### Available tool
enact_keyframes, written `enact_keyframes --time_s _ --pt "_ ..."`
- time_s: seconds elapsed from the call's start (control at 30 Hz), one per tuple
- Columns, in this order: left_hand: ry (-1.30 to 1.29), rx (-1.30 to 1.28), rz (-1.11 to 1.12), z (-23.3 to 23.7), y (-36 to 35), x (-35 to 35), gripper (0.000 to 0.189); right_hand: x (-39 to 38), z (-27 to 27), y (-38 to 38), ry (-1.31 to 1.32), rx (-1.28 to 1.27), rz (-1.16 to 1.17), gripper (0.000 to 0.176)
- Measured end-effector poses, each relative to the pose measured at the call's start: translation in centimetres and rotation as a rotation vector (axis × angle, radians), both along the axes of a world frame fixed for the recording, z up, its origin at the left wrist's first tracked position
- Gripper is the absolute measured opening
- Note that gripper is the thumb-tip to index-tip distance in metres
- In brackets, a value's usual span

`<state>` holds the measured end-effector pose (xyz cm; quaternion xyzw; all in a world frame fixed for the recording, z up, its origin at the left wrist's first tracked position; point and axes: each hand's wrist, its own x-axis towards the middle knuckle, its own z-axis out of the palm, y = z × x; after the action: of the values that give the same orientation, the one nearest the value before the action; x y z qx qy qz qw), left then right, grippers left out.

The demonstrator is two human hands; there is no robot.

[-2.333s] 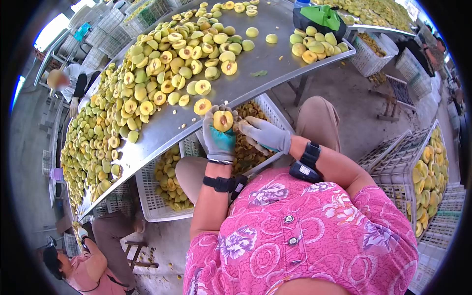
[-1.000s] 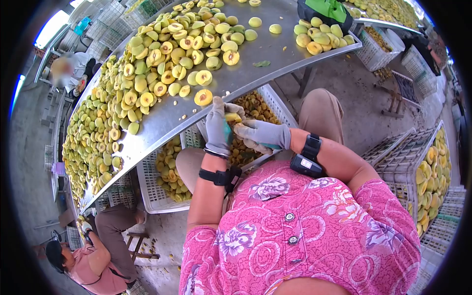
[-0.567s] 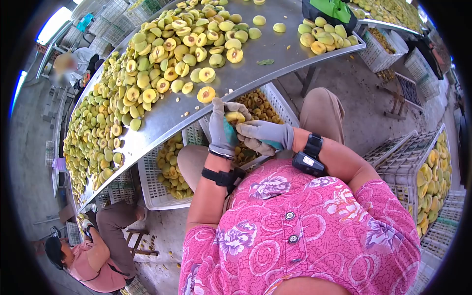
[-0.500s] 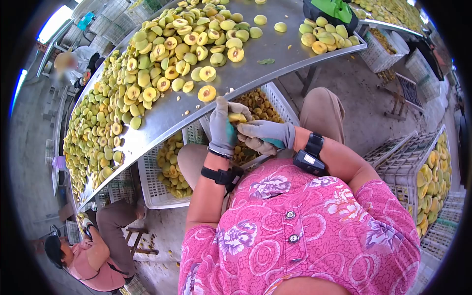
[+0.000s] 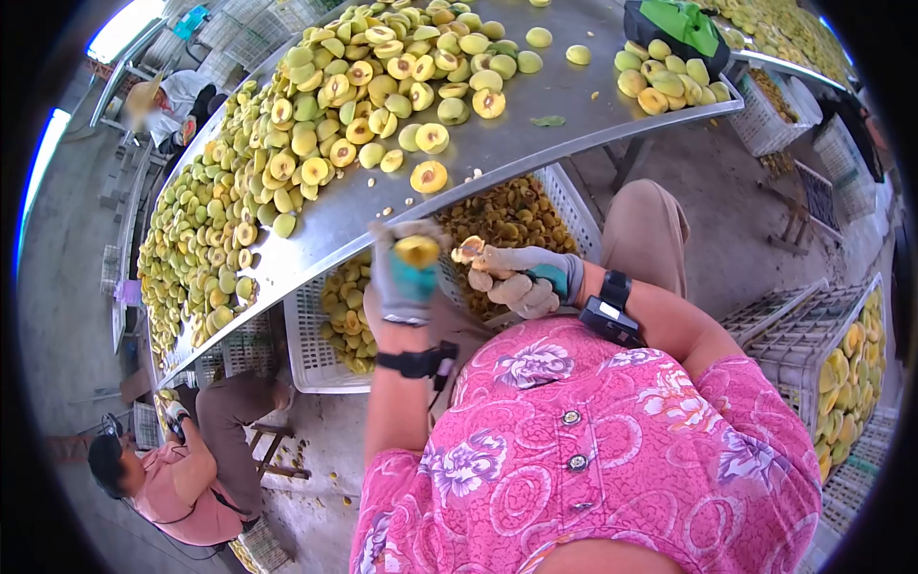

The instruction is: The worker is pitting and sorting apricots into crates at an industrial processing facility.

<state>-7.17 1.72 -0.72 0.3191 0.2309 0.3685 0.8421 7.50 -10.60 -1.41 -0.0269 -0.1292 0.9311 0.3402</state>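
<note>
Your gloved left hand (image 5: pixel 406 273), blurred, holds a yellow fruit piece (image 5: pixel 417 252); your gloved right hand (image 5: pixel 524 277) pinches a pulpy scrap (image 5: pixel 469 251) near a crate (image 5: pixel 572 206) of browned fruit. Above, halved fruit (image 5: pixel 316 143) lies heaped on the metal table (image 5: pixel 516 124); a green-and-black bag (image 5: pixel 677 29) adjoins a smaller cluster (image 5: pixel 665 80), and a leaf (image 5: pixel 548 121) lies apart

The shirt (image 5: pixel 535 450) is pink, patterned with pale rings and white-and-purple flowers. The left glove (image 5: pixel 408 277) and right glove (image 5: pixel 535 277) are grey with teal patches. The left piece (image 5: pixel 417 252) is yellow, the right piece (image 5: pixel 469 250) orange-brown. Yellow-green fruit (image 5: pixel 432 139) shows brown centres against the silver-grey tabletop (image 5: pixel 521 115); the bag (image 5: pixel 679 27) is green and black.
</note>
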Motion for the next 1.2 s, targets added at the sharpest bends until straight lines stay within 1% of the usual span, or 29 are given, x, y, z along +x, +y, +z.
enact_keyframes --time_s 0.07,0.1,0.13,0.2,0.23,0.27,0.33,0.37,0.4,0.43,0.47,0.5,0.53,0.57,0.6,0.67,0.7,0.73,0.8,0.83,0.87,0.9,0.93,0.97,1.0,1.07,1.13,1.2 --pt "-0.032 0.097 0.096 -1.1 4.0 -5.4 0.050 0.3 -0.2 -0.3 0.071 -0.059 -0.049 0.038" --pt "0.264 0.217 0.234 -0.3 5.2 -8.0 0.044 0.7 -1.1 -0.3 0.059 -0.114 -0.092 0.040" --pt "0.562 0.334 0.371 0.6 6.2 -10.3 0.038 0.9 -1.4 -0.1 0.061 -0.111 -0.090 0.040" --pt "0.922 0.804 0.532 -0.2 8.8 -13.4 0.029 0.9 -1.9 0.0 -0.059 -0.148 -0.205 0.038" --pt "1.083 0.857 0.487 0.5 9.2 -13.9 0.032 1.0 -2.5 0.4 -0.093 -0.125 -0.194 0.037" --pt "1.090 0.857 0.491 2.0 8.5 -12.8 0.032 0.9 -2.6 0.5 -0.089 -0.124 -0.188 0.037" --pt "1.118 0.923 0.331 3.4 7.1 -8.7 0.043 0.8 -2.3 0.6 -0.261 -0.121 -0.210 0.042" --pt "1.154 0.950 0.259 2.8 7.5 -6.7 0.051 0.8 -2.1 0.6 -0.264 -0.119 -0.208 0.042" --pt "1.187 0.978 0.183 2.1 8.1 -4.7 0.060 0.8 -1.8 0.6 -0.339 -0.123 -0.205 0.043" --pt "1.210 0.998 0.132 1.6 8.5 -2.6 0.062 0.9 -1.6 0.5 -0.416 -0.127 -0.204 0.044" --pt "1.230 1.019 0.081 1.5 8.8 -0.6 0.065 1.0 -1.6 0.5 -0.423 -0.125 -0.209 0.044" --pt "1.221 1.022 0.079 1.6 9.0 1.0 0.065 1.1 -1.7 0.4 -0.484 -0.140 -0.215 0.045" --pt "1.335 1.097 -0.026 2.0 9.1 2.6 0.064 1.2 -1.4 0.2 -0.545 -0.156 -0.222 0.046" --pt "1.447 1.171 -0.134 2.3 9.2 3.7 0.064 1.3 -1.1 0.0 -0.551 -0.158 -0.230 0.046" --pt "1.439 1.176 -0.138 2.2 9.6 4.4 0.064 1.3 -0.6 -0.4 -0.607 -0.154 -0.275 0.044" --pt "1.370 1.232 -0.166 1.6 10.2 5.0 0.066 1.1 0.4 -0.8 -0.715 -0.144 -0.363 0.043" --pt "1.365 1.288 -0.122 1.1 10.3 5.0 0.061 1.1 0.4 -0.8 -0.715 -0.143 -0.368 0.043" --pt "1.363 1.293 -0.121 1.1 10.1 4.9 0.061 1.2 0.3 -0.6 -0.756 -0.107 -0.401 0.041" --pt "1.294 1.296 -0.020 1.0 9.8 4.4 0.059 1.0 0.4 -0.3 -0.794 -0.066 -0.436 0.040" --pt "1.147 1.201 0.097 0.9 9.1 4.1 0.050 0.9 0.9 -0.2 -0.843 -0.001 -0.494 0.040" --pt "1.148 1.203 0.099 0.9 8.6 4.1 0.050 0.7 1.3 -0.1 -0.890 0.064 -0.550 0.040" --pt "0.726 0.811 0.150 0.7 7.9 4.0 0.045 0.5 1.6 0.1 -0.888 0.065 -0.547 0.040" --pt "0.304 0.416 0.190 0.8 7.1 3.9 0.040 0.3 1.8 0.3 -0.976 0.111 -0.583 0.037" --pt "0.156 0.276 0.163 1.1 6.0 3.8 0.034 0.2 2.2 0.5 -1.065 0.158 -0.620 0.034" --pt "0.155 0.277 0.164 1.0 5.2 3.8 0.034 0.1 2.7 0.6 -1.066 0.161 -0.619 0.034" --pt "-0.166 -0.129 0.054 0.9 3.7 4.0 0.034 -0.1 4.3 0.5 -1.177 0.234 -0.695 0.030" --pt "-0.211 -0.122 0.030 0.7 2.4 4.2 0.035 -0.1 5.0 0.6 -1.222 0.244 -0.708 0.028" --pt "-0.339 -0.084 -0.077 0.5 1.3 4.5 0.032 -0.1 5.2 0.6 -1.304 0.254 -0.735 0.027"
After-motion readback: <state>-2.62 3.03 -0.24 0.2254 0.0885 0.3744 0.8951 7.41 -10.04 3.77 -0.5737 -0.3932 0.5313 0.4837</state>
